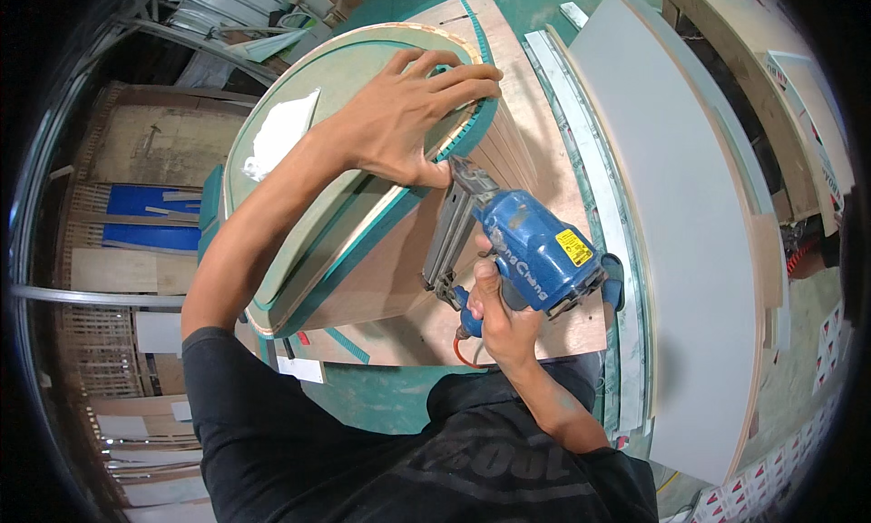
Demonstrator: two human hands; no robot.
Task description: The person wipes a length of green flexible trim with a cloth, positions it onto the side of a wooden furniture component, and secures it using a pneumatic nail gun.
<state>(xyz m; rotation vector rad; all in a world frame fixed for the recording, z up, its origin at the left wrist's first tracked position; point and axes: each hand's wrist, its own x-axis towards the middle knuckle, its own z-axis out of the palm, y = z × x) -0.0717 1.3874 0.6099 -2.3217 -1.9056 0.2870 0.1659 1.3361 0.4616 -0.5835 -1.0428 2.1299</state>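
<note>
While the left hand (pixel 408 115) presses flat on the curved board (pixel 308 187) to keep it from sliding, the right hand (pixel 499 319) grips the blue nail gun (pixel 526 246) tight, nose against the board's edge.

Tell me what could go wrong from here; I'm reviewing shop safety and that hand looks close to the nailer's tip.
1. The left hand presses the curved panel with its thumb right beside the nose of the blue nail gun; a deflected nail might hit it.
2. The right hand aims at a thin teal edge strip, so a nail could miss or burst out sideways.
3. The panel overhangs the plywood sheet and may shift.
</note>
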